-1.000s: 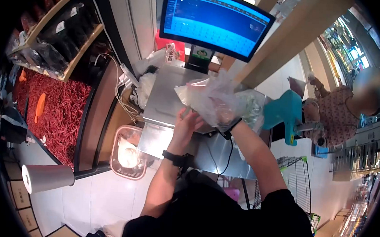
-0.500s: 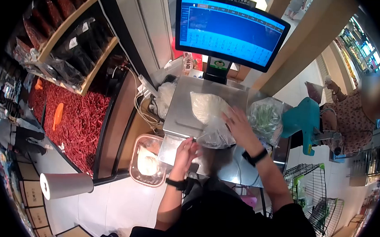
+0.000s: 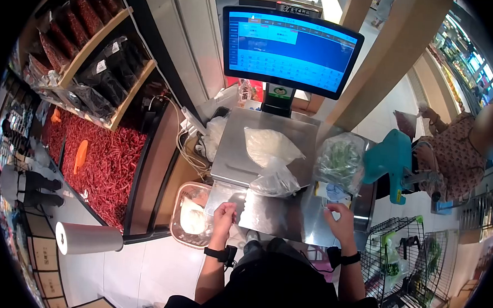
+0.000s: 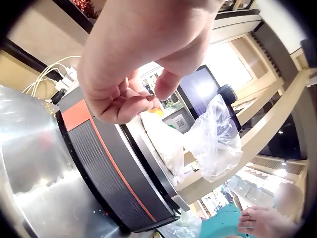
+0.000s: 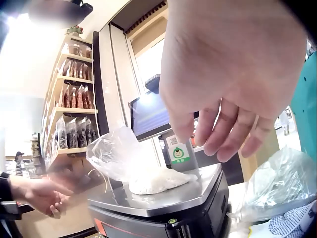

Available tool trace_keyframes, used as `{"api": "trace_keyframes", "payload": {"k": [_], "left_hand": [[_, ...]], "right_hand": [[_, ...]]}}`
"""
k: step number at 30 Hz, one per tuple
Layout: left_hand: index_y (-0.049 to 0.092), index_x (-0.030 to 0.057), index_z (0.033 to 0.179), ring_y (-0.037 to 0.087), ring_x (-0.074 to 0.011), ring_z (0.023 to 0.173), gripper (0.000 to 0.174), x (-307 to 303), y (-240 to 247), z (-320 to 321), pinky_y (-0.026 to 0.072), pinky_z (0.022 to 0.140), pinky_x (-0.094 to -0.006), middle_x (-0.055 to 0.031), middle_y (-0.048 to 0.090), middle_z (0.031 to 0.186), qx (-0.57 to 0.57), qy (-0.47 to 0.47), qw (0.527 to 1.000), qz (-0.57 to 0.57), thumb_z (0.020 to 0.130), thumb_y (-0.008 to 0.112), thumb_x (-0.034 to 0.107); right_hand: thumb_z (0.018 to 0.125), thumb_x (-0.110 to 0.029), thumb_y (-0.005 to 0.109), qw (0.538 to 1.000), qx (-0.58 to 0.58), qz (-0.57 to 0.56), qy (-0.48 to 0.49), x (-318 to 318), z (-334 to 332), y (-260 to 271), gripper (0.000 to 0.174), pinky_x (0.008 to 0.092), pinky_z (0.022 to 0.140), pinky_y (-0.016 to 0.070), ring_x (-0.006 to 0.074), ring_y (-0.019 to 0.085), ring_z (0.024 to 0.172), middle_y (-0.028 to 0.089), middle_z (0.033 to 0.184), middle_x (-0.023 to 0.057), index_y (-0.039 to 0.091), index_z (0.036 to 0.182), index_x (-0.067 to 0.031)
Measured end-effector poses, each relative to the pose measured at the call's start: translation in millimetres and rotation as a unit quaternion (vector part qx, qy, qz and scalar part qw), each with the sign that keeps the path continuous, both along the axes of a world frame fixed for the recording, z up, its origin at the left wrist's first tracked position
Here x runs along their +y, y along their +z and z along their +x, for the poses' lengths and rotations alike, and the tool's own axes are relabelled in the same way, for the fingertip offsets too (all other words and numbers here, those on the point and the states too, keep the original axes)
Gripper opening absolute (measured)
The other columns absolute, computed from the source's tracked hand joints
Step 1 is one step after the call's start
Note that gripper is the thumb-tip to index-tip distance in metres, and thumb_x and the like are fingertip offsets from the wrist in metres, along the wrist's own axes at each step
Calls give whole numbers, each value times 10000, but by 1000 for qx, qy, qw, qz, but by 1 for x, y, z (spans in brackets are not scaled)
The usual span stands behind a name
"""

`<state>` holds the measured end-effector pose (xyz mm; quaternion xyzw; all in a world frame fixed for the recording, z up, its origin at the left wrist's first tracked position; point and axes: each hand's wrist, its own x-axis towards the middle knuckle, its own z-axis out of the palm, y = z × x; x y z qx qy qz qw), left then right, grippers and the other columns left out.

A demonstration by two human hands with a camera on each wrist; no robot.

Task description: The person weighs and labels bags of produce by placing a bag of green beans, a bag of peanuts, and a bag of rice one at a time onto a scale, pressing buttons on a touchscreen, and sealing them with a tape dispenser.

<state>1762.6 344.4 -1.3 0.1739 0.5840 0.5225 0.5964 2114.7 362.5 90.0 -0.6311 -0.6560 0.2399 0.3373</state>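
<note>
A clear plastic bag of white grains or powder (image 3: 269, 146) lies on the steel pan of a weighing scale (image 3: 228, 153), its loose bag top trailing towards me. My left hand (image 3: 224, 218) hovers in front of the scale at the left, its fingers loosely curled around nothing. To the right, my right hand (image 3: 340, 221) is held over the steel counter (image 3: 279, 217), fingers relaxed and bent, also holding nothing. In the right wrist view, the bag (image 5: 156, 179) sits well apart from this hand. A lit screen (image 3: 293, 53) stands behind the pan.
A bag of green vegetables (image 3: 341, 159) lies right of the scale, beside a teal machine (image 3: 388, 164). A pink basket (image 3: 189, 240) stands low at the left, near a bin of dried red chillies (image 3: 109, 172). Shopping carts (image 3: 397, 257) and another person (image 3: 452, 156) are at the right.
The bag of white contents went from my hands onto the scale pan. Both hands have drawn back towards me and apart. New panels show on the screen.
</note>
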Motion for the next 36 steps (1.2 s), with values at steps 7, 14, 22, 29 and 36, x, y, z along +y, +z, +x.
{"api": "trace_keyframes", "payload": {"k": [7, 14, 22, 29, 36], "left_hand": [[579, 75, 856, 450, -48, 506, 103, -1, 4, 4, 336, 458, -190, 31, 524, 635, -1, 3, 1000, 18, 872, 617, 170], [583, 62, 827, 408, -26, 534, 113, -2, -7, 0, 311, 482, -177, 56, 484, 623, 55, 23, 996, 62, 870, 624, 159], [587, 48, 816, 390, -25, 537, 110, -2, 6, 4, 304, 490, -175, 62, 468, 621, 69, 40, 992, 95, 877, 613, 135], [575, 38, 812, 372, -31, 514, 110, -22, 6, 1, 288, 464, -181, 56, 444, 602, 82, 112, 986, 91, 883, 593, 119], [570, 50, 819, 375, -34, 536, 135, -41, -5, 4, 280, 474, -184, 49, 447, 616, 71, 173, 979, 83, 886, 604, 162]], "right_hand": [[755, -132, 686, 1000, -3, 17, 16, 2, 4, 18, 168, 309, 698, 494, 227, 642, 751, 655, 810, 123, 650, 859, -4], [753, -97, 685, 997, -38, 58, 23, 24, 56, 97, 96, 275, 561, 455, 181, 613, 611, 619, 677, 97, 633, 762, -17], [765, -178, 693, 923, -221, 304, 86, 144, 33, 195, 214, 327, 520, 410, 241, 527, 566, 520, 633, 75, 538, 705, -42], [763, -170, 647, 827, -321, 423, 186, 243, -29, 201, 145, 338, 521, 467, 248, 585, 611, 582, 847, 51, 558, 813, -69], [757, -109, 585, 776, -444, 378, 239, 315, -89, 195, 200, 332, 463, 476, 234, 591, 559, 422, 1380, 36, 522, 944, -74]]}}
